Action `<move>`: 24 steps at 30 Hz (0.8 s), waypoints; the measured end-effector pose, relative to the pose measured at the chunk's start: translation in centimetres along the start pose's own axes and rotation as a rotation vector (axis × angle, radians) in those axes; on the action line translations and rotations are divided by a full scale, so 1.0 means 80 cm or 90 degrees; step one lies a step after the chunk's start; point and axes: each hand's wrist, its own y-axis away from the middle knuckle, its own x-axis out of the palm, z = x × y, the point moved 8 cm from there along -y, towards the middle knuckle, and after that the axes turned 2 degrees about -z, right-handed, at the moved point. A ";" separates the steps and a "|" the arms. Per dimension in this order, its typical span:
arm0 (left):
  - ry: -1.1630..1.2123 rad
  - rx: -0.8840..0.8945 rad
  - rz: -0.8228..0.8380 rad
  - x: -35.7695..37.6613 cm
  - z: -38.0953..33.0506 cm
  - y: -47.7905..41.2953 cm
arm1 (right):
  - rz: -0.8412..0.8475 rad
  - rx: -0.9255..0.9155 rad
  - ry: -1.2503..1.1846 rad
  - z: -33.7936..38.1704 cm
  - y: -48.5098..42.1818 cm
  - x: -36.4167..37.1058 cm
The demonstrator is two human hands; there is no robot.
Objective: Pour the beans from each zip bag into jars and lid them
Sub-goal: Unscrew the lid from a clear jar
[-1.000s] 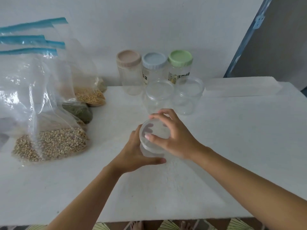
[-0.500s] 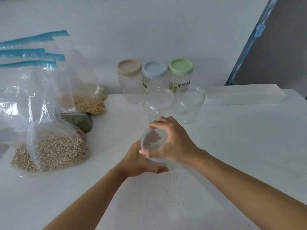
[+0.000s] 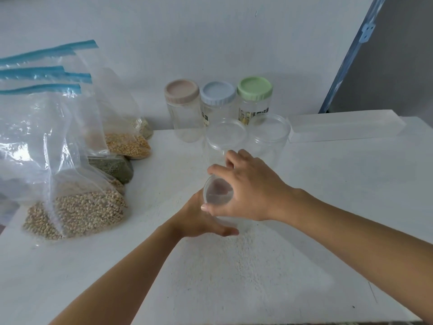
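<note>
Clear jar (image 3: 225, 221), nothing in it, gripped by our left hand (image 3: 199, 219). Clear lid (image 3: 218, 191), tilted above jar, pinched by our right hand (image 3: 248, 191). Left of jar: zip bag of pale beans (image 3: 75, 212). Behind: five lidded jars (image 3: 181, 118). Right: desk (image 3: 328, 207) stretches to its edge.

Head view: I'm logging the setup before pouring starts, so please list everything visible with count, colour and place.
zip bags: at least four, clear with blue zip strips, holding pale, yellow and green beans, table's left side.
tall jars: three, clear with beige, blue and green lids, back row by the wall.
wide jars: two, clear, lidded, just in front of the tall jars.
small jar: one, clear, table centre.
clear lid: one, tilted above the small jar.
long block: one, translucent white, back right.
table: one, white.
left hand: grips the small jar.
right hand: grips the clear lid.
</note>
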 end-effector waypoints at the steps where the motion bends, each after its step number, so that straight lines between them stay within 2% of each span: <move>1: -0.003 -0.010 0.006 0.002 0.003 0.000 | 0.014 -0.005 -0.029 0.006 0.001 0.001; 4: 0.002 -0.026 0.008 0.004 0.006 0.002 | 0.114 -0.027 -0.239 0.015 0.004 0.010; 6: 0.003 -0.037 0.012 0.005 0.009 0.002 | 0.097 -0.022 -0.334 0.015 0.006 0.007; 7: -0.005 -0.032 0.013 0.005 0.007 0.002 | 0.052 -0.006 -0.314 0.011 0.007 0.003; 9: -0.025 -0.017 0.009 0.006 0.003 0.001 | -0.006 0.038 -0.154 0.003 0.010 -0.004; 11: -0.026 -0.010 0.007 0.009 0.005 0.004 | 0.000 0.095 -0.002 0.005 0.014 -0.003; 13: 0.005 -0.042 -0.011 0.007 0.007 0.005 | -0.007 0.093 0.048 0.014 0.014 0.007; 15: 0.003 -0.041 -0.006 0.008 0.005 0.004 | -0.042 0.050 0.010 0.020 0.014 0.013; 17: 0.008 -0.046 -0.011 0.006 0.001 0.002 | -0.033 -0.006 -0.129 0.013 0.011 0.012; 20: 0.016 -0.045 -0.022 0.004 0.004 0.004 | 0.137 -0.062 -0.310 0.003 0.008 0.005; 22: 0.007 -0.040 -0.013 0.005 0.005 0.006 | 0.185 -0.040 -0.322 0.002 0.008 -0.004; 24: 0.008 -0.040 -0.014 0.006 0.000 0.006 | 0.172 0.025 -0.202 0.001 0.008 -0.004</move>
